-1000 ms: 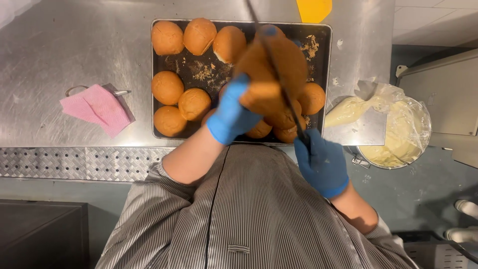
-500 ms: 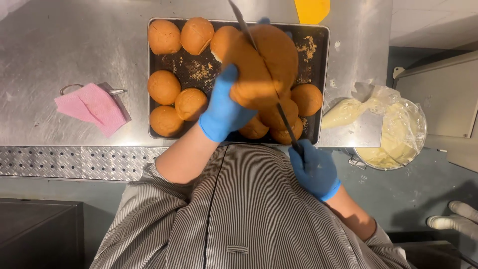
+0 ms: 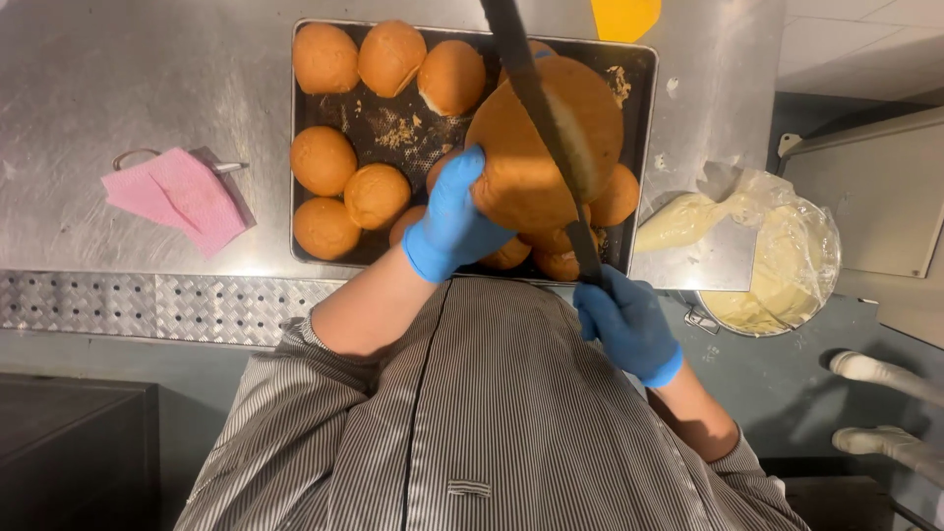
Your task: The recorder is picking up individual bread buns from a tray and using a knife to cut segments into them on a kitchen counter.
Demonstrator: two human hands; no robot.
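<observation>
My left hand (image 3: 454, 218), in a blue glove, grips a round golden-brown bun (image 3: 531, 157) lifted above a dark baking tray (image 3: 393, 130). My right hand (image 3: 626, 324), also in a blue glove, holds the handle of a long dark knife (image 3: 536, 98). The blade lies across the bun, and a pale cut line shows along the bun's right side. Several more buns (image 3: 324, 160) sit on the tray among crumbs, at its left and under the held bun.
A folded pink cloth (image 3: 180, 194) lies on the steel counter (image 3: 118, 88) left of the tray. A piping bag of pale cream (image 3: 688, 218) rests at the right, beside a bowl of cream lined with clear plastic (image 3: 777, 275). A yellow scraper (image 3: 624, 15) sits at the top edge.
The bun has been lifted higher and turned in my left hand. The knife has slid further through it, with the blade now reaching past the top of the view.
</observation>
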